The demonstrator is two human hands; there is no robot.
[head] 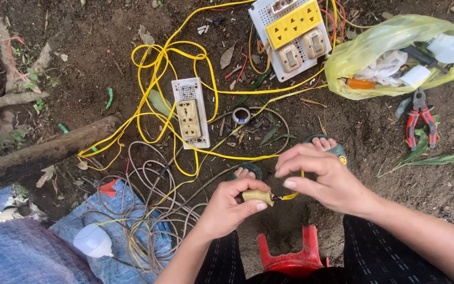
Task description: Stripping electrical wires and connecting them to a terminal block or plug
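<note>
Two bare hands met over dark soil, and the scene ran from cloth to tools. At the far left a blue tarp (22,252) lay on the ground, with a thick log (38,155) slanting above it and a white bulb (92,241) resting on the tarp's edge. Beside the bulb sprawled a tangle of grey wire (153,210). Farther in, a narrow white socket board (191,112) lay face up amid loops of yellow wire (158,63), and a small roll of tape (241,114) sat just right of it. Near the bottom centre, the left hand (230,206) was closed around a small beige plug (257,196), thumb and fingers pinching it. The right hand (326,180) touched the plug's end, its fingers curled and pinching the yellow wire where it entered the plug. A red stool (290,255) showed below the hands. At the top stood a larger board (292,36) with a yellow socket and two switches. To its right lay a yellow plastic bag (395,52) holding odds and ends, and red-handled pliers (420,125) lay on the soil just below it.
</note>
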